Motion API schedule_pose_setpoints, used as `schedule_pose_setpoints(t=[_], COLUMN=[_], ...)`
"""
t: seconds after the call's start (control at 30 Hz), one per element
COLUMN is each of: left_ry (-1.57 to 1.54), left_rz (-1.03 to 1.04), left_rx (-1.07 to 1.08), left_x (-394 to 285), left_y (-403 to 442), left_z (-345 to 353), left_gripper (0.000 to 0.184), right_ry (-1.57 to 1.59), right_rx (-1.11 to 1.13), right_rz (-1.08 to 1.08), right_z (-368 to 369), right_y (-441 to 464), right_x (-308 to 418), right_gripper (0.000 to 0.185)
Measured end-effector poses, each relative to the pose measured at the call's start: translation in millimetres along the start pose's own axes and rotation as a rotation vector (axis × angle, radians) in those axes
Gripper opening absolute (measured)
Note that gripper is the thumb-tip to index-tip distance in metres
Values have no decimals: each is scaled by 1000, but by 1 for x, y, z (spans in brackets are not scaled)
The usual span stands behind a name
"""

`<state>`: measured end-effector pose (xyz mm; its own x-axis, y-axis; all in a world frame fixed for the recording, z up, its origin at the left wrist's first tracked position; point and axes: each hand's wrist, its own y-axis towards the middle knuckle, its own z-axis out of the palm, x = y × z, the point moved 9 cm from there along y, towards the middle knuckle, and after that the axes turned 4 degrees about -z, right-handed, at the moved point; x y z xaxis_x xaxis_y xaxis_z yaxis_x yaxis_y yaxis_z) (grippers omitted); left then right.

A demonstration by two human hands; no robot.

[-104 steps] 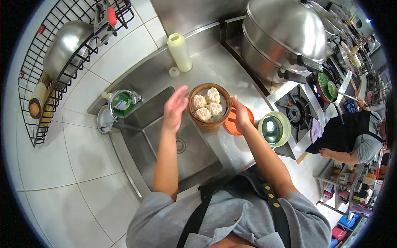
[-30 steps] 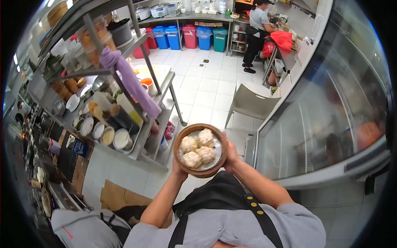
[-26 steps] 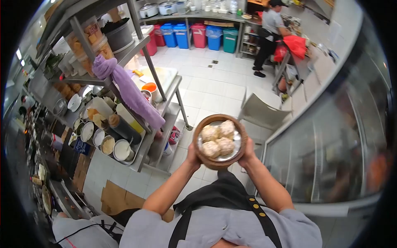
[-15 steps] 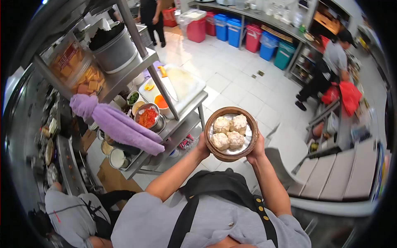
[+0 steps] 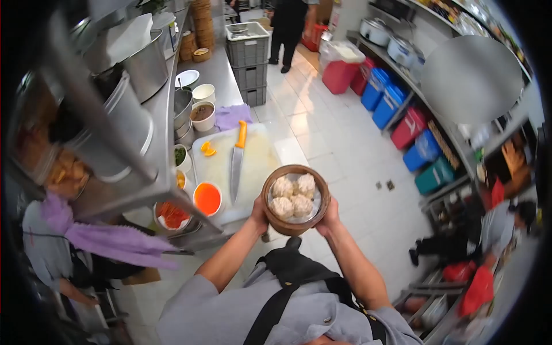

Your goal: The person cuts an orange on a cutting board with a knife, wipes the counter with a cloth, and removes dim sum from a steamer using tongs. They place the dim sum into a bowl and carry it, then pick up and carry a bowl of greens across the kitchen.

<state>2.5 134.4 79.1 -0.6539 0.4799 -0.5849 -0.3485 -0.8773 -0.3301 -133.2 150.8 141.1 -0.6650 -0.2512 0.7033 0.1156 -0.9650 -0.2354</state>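
A round bamboo steamer basket is held in front of my body, over the floor near the counter's corner. Inside it, several siu mai-like dumplings sit on a pale liner. My left hand grips the basket's left side and my right hand its right side; the fingers are partly hidden beneath or behind it. Just beyond and to the left is a white cutting board, with a yellow-handled knife and cut orange pieces on it.
Left of the board stand tubs, including one of orange sauce. A metal shelf post and a purple towel hang close on my left. Grey crates stand ahead, coloured bins line the right, and several people are nearby.
My view has turned left and moved toward the counter. The steamer stays in both hands, and the cutting board, knife and stacked crates now show more fully.
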Motion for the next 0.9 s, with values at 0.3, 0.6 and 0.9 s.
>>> schedule_pose_setpoints(t=[0.3,0.6,0.9], left_ry=[-46,-142,-267], left_rz=[130,430,644], left_rx=[-168,-289,-487], left_x=[-70,-175,-306], left_y=[157,302,379], left_z=[2,-5,-60], left_gripper=[57,60,56], right_ry=[-127,-169,-141], right_rx=[115,443,718], right_rz=[263,388,651], right_z=[5,51,154], right_y=[201,409,584], right_x=[54,85,40], right_gripper=[58,59,56])
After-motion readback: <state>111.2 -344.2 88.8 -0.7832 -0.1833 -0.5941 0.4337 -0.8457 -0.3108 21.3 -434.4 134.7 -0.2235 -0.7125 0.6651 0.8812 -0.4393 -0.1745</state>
